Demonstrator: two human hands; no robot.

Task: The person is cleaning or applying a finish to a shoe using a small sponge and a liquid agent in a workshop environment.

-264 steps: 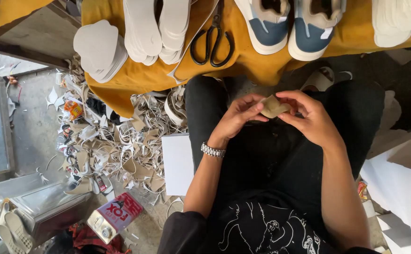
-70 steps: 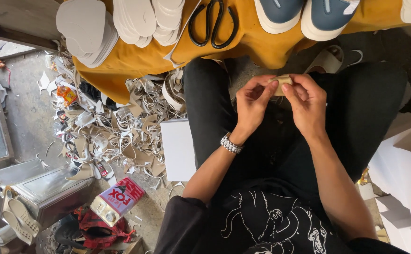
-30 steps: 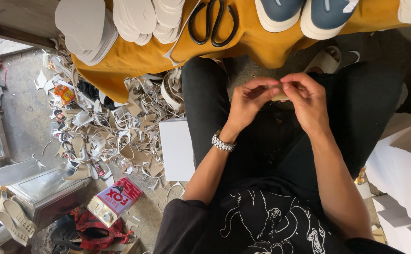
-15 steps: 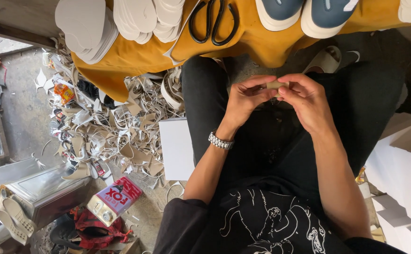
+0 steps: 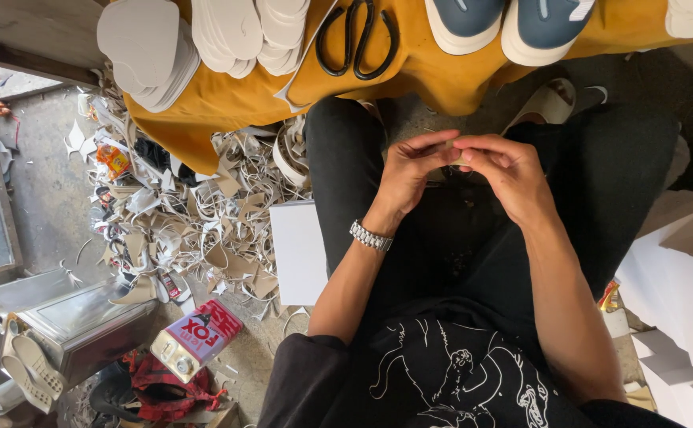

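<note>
Cluttered workshop, hands [image 5: 461, 170] pinching small tan piece [image 5: 451, 164] (mostly hidden)

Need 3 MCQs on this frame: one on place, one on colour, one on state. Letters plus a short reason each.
1. Where do the black scissors lie?
A. on the floor scraps
B. on the yellow cloth
C. on the person's lap

2. What colour are the uppers of the two shoes at the top edge?
A. blue
B. red
C. green

3. What are the hands doing?
A. resting flat on the knees
B. left hand and right hand meet over the lap, pinching a small piece
C. one hand grips the scissors

Answers:
1 B, the scissors rest on the cloth beside the white sole stacks.
2 A, blue uppers with white soles.
3 B, fingertips of both hands close on the piece, mostly hidden.
</note>
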